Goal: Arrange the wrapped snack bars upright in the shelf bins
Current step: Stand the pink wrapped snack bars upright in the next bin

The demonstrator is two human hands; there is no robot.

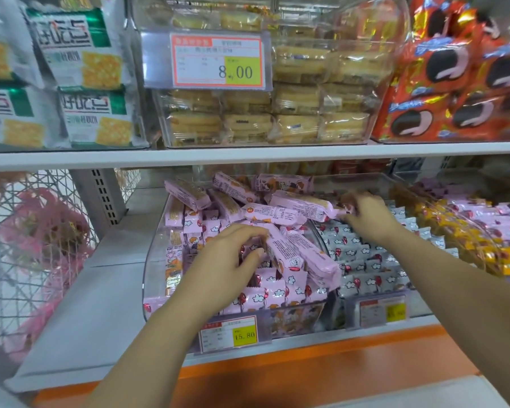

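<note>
Both forearms reach up from six o'clock toward the clear shelf bin (156, 248) on the lower shelf, where the pink snack bars (280, 213) lie. Left hand (227, 257), near the centre of the view, has its grip clamped on the end of one slanted pink bar (280, 254), thumb below and fingers above, probably so it can be tipped onto its end. Right hand (365, 213), at about two o'clock from the left, has its fingers curled over the tip of another long pink bar (304, 206) lying flat across the heap; whether that grip is fully closed I cannot tell, since the fingertips are blurred. Along the bin's front at six o'clock, small pink packets (277, 290) already stand upright in rows, while the long bars at twelve o'clock lie criss-crossed and loose, so the sorting looks partly done. Just beside it at three o'clock, a bin of grey packets (362, 260) stands in tidy rows. A yellow price tag (244, 335) hangs on the shelf edge below.
</note>
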